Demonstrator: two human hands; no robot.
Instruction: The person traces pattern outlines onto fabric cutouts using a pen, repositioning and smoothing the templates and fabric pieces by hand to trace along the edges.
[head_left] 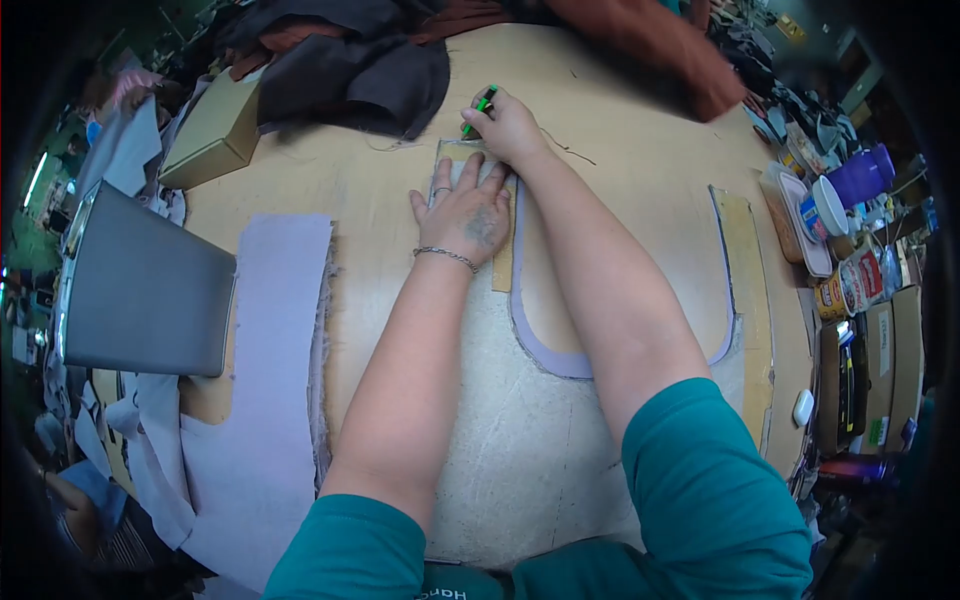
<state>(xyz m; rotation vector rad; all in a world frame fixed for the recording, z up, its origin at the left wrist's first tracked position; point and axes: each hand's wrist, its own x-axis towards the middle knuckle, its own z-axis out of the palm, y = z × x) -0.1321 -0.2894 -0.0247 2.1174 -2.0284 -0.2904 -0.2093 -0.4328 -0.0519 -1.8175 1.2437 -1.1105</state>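
Observation:
My left hand lies flat with fingers spread on the upper end of a worn grey and tan cardboard pattern. Just beyond its fingertips, my right hand grips a green and black pen, its tip down by the pattern's top edge. The pattern has a deep U-shaped cutout, and a strip of lilac fabric shows along the inside of that curve. My right forearm passes over the cutout and hides part of it.
Left of the pattern lies a lilac fabric piece with a frayed edge. A grey bin-like container and a cardboard box stand farther left. Dark cloth lies at the back. Tubs and a white case sit on the right.

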